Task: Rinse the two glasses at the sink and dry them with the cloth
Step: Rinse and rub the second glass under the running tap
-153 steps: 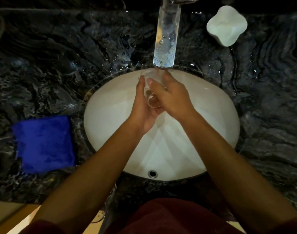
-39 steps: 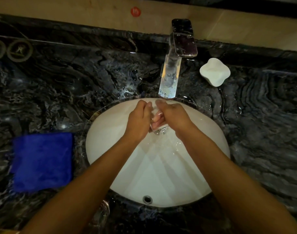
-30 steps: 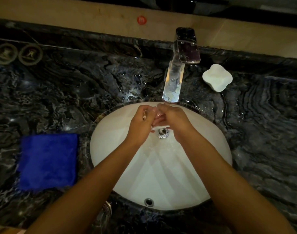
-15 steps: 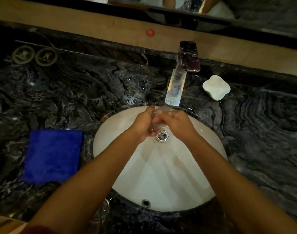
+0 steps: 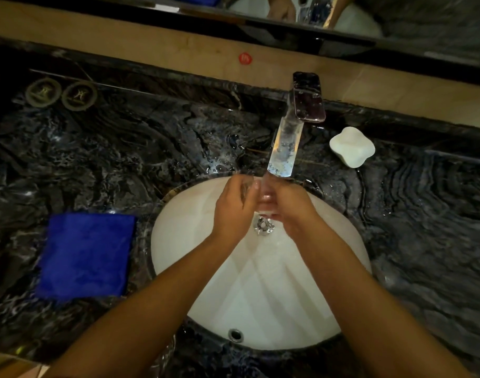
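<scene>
Both hands hold a clear glass (image 5: pixel 263 199) over the white sink basin (image 5: pixel 274 290), right under the tip of the faucet spout (image 5: pixel 284 151). My left hand (image 5: pixel 233 211) wraps the glass from the left; my right hand (image 5: pixel 293 211) covers it from the right. Most of the glass is hidden by my fingers. A second clear glass (image 5: pixel 166 356) shows faintly at the counter's near edge, under my left forearm. The blue cloth (image 5: pixel 85 255) lies folded flat on the dark marble counter, left of the basin.
A white soap dish (image 5: pixel 352 146) sits right of the faucet. Two round metal rings (image 5: pixel 61 93) lie at the back left. The drain (image 5: pixel 264 225) shows between my wrists. Water drops cover the counter around the faucet. A mirror edge runs along the top.
The view has tilted up, so the wall and the mirror show. My hands have stayed under the spout and turned the glass a little between them.
</scene>
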Available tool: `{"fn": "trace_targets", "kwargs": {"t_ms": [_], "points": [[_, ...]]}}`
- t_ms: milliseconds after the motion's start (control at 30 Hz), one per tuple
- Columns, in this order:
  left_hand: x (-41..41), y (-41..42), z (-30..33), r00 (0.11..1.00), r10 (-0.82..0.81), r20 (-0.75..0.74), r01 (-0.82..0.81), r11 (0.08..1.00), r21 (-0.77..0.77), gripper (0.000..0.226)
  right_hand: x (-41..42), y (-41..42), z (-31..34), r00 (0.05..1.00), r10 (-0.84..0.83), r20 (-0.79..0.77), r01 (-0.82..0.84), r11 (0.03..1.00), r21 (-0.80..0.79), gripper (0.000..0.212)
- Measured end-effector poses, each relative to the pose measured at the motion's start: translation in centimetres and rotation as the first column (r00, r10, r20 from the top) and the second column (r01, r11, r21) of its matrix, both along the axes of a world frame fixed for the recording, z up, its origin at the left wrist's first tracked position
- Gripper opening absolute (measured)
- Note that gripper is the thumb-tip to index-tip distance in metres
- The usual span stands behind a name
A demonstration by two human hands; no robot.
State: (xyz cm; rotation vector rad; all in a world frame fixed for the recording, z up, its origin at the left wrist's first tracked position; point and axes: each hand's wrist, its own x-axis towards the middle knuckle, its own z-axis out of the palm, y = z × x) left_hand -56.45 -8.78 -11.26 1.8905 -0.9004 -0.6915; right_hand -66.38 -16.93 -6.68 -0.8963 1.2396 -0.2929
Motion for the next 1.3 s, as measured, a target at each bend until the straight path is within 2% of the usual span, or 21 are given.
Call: {"fn": "trace_targets", "kwargs": {"t_ms": [67, 133, 233, 300, 367, 400, 467, 500, 533, 567, 600, 667, 700, 767, 867, 967, 1067, 1133, 1200, 1300], "points": [[0.1, -0.4, 0.1, 0.985, 0.027, -0.17, -0.022, 0.999, 0.036, 0.029, 0.1, 1.5, -0.2, 0.996, -0.076, 0.053, 0.081, 0.992, -0.098, 0.033], [0.5, -1.0, 0.3, 0.939, 0.065, -0.338, -0.033, 0.994, 0.1, 0.031, -0.4, 2.4, -0.7, 0.992, -0.077, 0.095, 0.093, 0.981, -0.168, 0.038], [1.0, -1.6, 0.7, 0.855, 0.149, -0.497, -0.054, 0.978, 0.2, 0.037, -1.4, 2.8, -1.4, 0.992, 0.061, 0.114, -0.023, 0.95, -0.311, 0.034], [1.2, -1.8, 1.0, 0.774, 0.213, -0.596, -0.037, 0.956, 0.293, 0.042, -2.3, 2.7, -1.5, 0.981, 0.191, 0.04, -0.153, 0.878, -0.454, 0.026], [1.5, -1.9, 1.5, 0.65, 0.252, -0.717, 0.037, 0.932, 0.361, 0.045, -3.3, 2.3, -1.6, 0.927, 0.349, -0.135, -0.357, 0.717, -0.598, 0.02], [1.7, -1.8, 1.7, 0.588, 0.26, -0.766, 0.091, 0.92, 0.382, 0.045, -3.7, 1.9, -1.6, 0.862, 0.431, -0.265, -0.492, 0.588, -0.642, 0.021], [1.8, -1.4, 1.9, 0.505, 0.252, -0.825, 0.23, 0.882, 0.41, 0.048, -4.1, 1.0, -1.3, 0.676, 0.541, -0.501, -0.713, 0.306, -0.631, 0.031], [1.9, -1.1, 2.0, 0.488, 0.237, -0.84, 0.296, 0.861, 0.415, 0.05, -4.0, 0.7, -0.9, 0.618, 0.566, -0.545, -0.753, 0.226, -0.618, 0.035], [1.9, -0.8, 2.1, 0.474, 0.223, -0.852, 0.341, 0.845, 0.412, 0.051, -3.8, 0.4, -0.6, 0.606, 0.586, -0.538, -0.753, 0.203, -0.626, 0.037], [1.9, -0.6, 2.1, 0.457, 0.215, -0.863, 0.361, 0.842, 0.401, 0.053, -3.6, 0.2, -0.4, 0.617, 0.603, -0.506, -0.739, 0.223, -0.636, 0.037], [1.8, -0.5, 2.2, 0.436, 0.21, -0.875, 0.357, 0.852, 0.383, 0.054, -3.5, -0.1, -0.3, 0.647, 0.612, -0.454, -0.719, 0.293, -0.631, 0.038], [1.7, -0.5, 2.2, 0.444, 0.177, -0.879, 0.28, 0.904, 0.323, 0.054, -3.3, -0.6, -0.6, 0.75, 0.579, -0.319, -0.641, 0.519, -0.565, 0.037], [1.6, -0.5, 2.1, 0.493, 0.148, -0.857, 0.22, 0.932, 0.288, 0.05, -3.2, -0.6, -0.8, 0.809, 0.525, -0.262, -0.576, 0.624, -0.527, 0.036], [1.3, -0.4, 1.8, 0.635, 0.066, -0.77, 0.126, 0.974, 0.187, 0.034, -2.6, -0.3, -1.5, 0.898, 0.391, -0.2, -0.438, 0.761, -0.478, 0.031], [1.4, -0.1, 1.5, 0.777, -0.046, -0.627, 0.12, 0.99, 0.076, 0.025, -1.7, 0.1, -1.8, 0.989, 0.146, 0.011, -0.137, 0.95, -0.28, 0.017], [1.2, 0.2, 1.0, 0.863, -0.092, -0.496, 0.141, 0.988, 0.064, 0.025, -1.0, -0.1, -1.2, 0.98, -0.043, 0.194, 0.041, 0.999, 0.012, 0.015], [0.2, 0.4, 0.3, 0.935, -0.067, -0.348, 0.085, 0.996, 0.035, 0.027, -0.5, 0.2, -0.8, 0.97, -0.136, 0.201, 0.099, 0.978, 0.183, 0.017], [0.2, 0.2, 0.0, 0.945, -0.025, -0.325, 0.039, 0.999, 0.036, 0.029, -0.5, 0.8, -0.9, 0.975, -0.117, 0.187, 0.085, 0.982, 0.171, 0.021], [0.5, -0.2, 0.0, 0.932, -0.002, -0.363, 0.029, 0.997, 0.069, 0.032, -0.8, 1.4, -1.0, 0.974, -0.113, 0.196, 0.09, 0.989, 0.121, 0.024], [1.2, -1.3, 0.2, 0.892, 0.072, -0.446, 0.004, 0.986, 0.168, 0.045, -1.0, 2.4, -0.9, 0.965, -0.1, 0.243, 0.094, 0.995, 0.037, 0.016]]}}
